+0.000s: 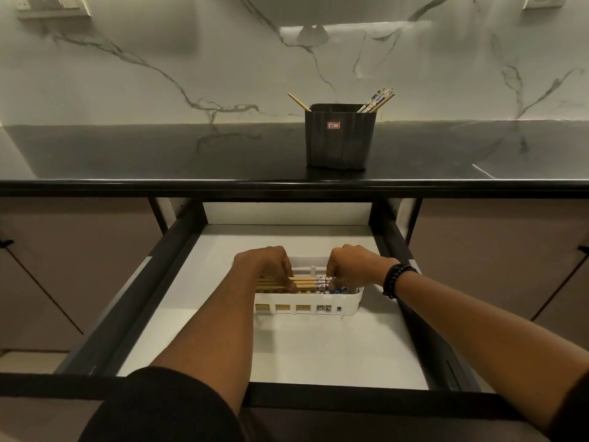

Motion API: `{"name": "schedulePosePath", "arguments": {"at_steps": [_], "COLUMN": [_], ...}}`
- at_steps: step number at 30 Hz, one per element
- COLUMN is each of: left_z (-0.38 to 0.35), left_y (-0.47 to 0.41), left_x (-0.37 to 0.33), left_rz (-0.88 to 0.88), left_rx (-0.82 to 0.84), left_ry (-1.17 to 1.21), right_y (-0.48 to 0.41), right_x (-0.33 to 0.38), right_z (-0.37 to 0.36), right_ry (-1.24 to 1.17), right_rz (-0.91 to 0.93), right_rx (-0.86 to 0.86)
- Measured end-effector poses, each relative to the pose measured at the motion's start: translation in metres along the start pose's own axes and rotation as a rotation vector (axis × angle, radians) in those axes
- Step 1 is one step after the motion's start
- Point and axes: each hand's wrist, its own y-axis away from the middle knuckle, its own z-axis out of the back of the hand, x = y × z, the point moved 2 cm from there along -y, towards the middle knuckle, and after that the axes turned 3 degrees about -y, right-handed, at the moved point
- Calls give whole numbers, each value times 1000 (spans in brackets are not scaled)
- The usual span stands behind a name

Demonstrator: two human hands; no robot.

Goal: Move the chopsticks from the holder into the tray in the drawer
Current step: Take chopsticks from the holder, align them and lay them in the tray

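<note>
Tan chopsticks [307, 282] w/ blue-white patterned ends are gripped horizontally, ctr frame, by left hand [266, 266] & right hand [350, 266], over white slotted tray [306, 309].

1. The countertop [159, 154] edge is overhanging the back end of the drawer [105, 314].
2. The tray [318, 309] is sitting mid-drawer, leaving bare floor in front and at both sides.
3. The left hand [264, 266] and right hand [350, 266] are crowding the tray's top, gripping chopsticks [306, 282].

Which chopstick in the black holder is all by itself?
The plain wooden chopstick leaning from the holder's left corner; the other chopsticks lean together at the right corner.
</note>
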Motion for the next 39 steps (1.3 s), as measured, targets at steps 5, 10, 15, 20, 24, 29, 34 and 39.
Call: {"name": "schedulePosePath", "arguments": {"at_steps": [5, 10, 15, 20, 24, 29, 34, 39], "left_z": [12, 9, 3, 2, 2, 2, 13, 30], "left_y": [5, 5, 5, 3, 1, 0, -1, 0], "left_x": [-8, -12, -12, -12, -12, -14, -21, -36], "left_rz": [-12, -33, -16, 1, -5, -21, -116, -212], "left_rx": [-58, -60, -81, -77, -75, -61, -91, -288], "left_ry": [-52, -102, -108, -116, -114, -122, -93, -41], "right_y": [2, 5, 7, 7, 7, 6, 3, 2], "right_x": [-1, 2, 4, 5, 5, 4, -3, -15], "right_z": [3, 4, 1, 2, 1, 0, 11, 29], "right_ry": [-16, -1, 51, 83, 121, 117, -46, -209], "right_rz": [-19, -15, -24, -22, -19, -12, 35, 19], "right_rx": [3, 13, 21, 23, 42, 51, -65, -280]}}
